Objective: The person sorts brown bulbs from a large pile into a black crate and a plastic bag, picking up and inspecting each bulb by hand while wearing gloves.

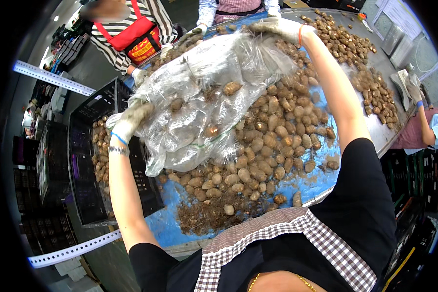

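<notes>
A large see-through plastic sack (189, 112) is stretched between my two gloved hands over the table. My left hand (133, 118) is closed on its left edge, beside the black crate. At the far right end of the sack, my right hand (279, 29) grips its edge with the arm stretched out. A few small brown taros (232, 88) show on or through the sack. Under and beside it, a big heap of taros (272, 141) covers the blue sheet (167, 221). Loose root hairs and dirt (204, 214) lie at the near edge, with one taro on top.
A black plastic crate (87, 194) holding taros stands at the left. Across the table are two gloved co-workers, one in a red apron (136, 36). Another person works at far right near a metal scoop (401, 87). More taro piles (340, 39) lie on the metal table.
</notes>
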A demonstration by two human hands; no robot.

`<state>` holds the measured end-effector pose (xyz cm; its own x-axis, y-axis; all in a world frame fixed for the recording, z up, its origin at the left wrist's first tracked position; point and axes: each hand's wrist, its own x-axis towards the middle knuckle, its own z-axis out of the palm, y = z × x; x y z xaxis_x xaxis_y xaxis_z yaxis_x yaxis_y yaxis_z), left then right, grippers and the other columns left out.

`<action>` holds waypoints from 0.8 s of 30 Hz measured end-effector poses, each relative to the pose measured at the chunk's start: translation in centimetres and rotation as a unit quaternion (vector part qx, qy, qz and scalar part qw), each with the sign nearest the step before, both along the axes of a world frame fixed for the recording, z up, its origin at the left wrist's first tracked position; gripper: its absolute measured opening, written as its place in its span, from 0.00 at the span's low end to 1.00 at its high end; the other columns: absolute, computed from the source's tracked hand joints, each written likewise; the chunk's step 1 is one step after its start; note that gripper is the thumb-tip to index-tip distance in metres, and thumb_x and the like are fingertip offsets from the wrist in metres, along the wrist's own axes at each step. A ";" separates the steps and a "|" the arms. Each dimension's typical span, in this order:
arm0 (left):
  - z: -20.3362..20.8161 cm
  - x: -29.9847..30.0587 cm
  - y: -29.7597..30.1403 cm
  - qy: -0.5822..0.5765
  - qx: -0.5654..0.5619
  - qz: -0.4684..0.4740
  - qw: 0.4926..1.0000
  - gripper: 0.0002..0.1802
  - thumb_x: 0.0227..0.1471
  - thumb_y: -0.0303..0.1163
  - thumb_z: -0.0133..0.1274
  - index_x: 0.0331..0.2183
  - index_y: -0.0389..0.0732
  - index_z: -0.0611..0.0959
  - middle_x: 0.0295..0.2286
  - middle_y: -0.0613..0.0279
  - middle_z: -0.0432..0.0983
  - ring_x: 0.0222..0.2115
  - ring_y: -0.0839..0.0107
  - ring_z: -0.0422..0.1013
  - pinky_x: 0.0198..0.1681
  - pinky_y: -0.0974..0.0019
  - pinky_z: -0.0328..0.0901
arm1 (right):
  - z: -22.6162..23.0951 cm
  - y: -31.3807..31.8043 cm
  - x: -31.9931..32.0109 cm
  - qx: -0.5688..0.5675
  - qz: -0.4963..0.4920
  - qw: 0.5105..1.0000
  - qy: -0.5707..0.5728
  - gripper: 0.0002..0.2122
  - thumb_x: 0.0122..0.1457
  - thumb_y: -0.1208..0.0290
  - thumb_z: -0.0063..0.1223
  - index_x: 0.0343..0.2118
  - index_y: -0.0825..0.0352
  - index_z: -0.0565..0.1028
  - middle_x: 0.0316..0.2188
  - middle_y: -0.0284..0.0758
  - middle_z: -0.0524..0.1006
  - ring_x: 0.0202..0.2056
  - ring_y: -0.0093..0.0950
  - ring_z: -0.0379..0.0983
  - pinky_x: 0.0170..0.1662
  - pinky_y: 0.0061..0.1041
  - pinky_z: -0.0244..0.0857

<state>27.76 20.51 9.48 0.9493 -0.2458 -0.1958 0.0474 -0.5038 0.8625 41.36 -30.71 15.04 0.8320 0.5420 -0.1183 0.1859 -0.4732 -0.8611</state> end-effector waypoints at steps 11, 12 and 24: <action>-8.4 -14.5 -11.9 -0.315 0.529 0.100 0.782 0.31 0.37 0.49 0.64 0.41 0.41 0.80 0.44 0.54 0.73 0.49 0.60 0.66 0.60 0.53 0.52 | -16.4 5.8 -12.4 -0.159 -0.362 0.907 -0.144 0.23 0.49 0.48 0.58 0.31 0.68 0.78 0.34 0.50 0.78 0.38 0.43 0.77 0.42 0.34 0.69; -9.1 -14.9 -12.2 -0.318 0.581 0.088 0.744 0.30 0.36 0.45 0.64 0.42 0.40 0.80 0.45 0.52 0.72 0.53 0.58 0.63 0.61 0.52 0.49 | -16.8 6.5 -11.1 -0.158 -0.393 0.890 -0.170 0.20 0.49 0.50 0.58 0.30 0.67 0.78 0.33 0.49 0.78 0.37 0.44 0.77 0.42 0.35 0.69; -6.6 -15.2 -9.2 -0.344 0.088 0.323 0.878 0.10 0.56 0.25 0.49 0.40 0.33 0.78 0.32 0.54 0.79 0.32 0.67 0.75 0.36 0.67 0.70 | -4.6 1.3 -9.4 0.072 -0.306 0.949 0.000 0.18 0.58 0.57 0.51 0.41 0.69 0.79 0.31 0.42 0.81 0.29 0.24 0.75 0.35 0.21 0.69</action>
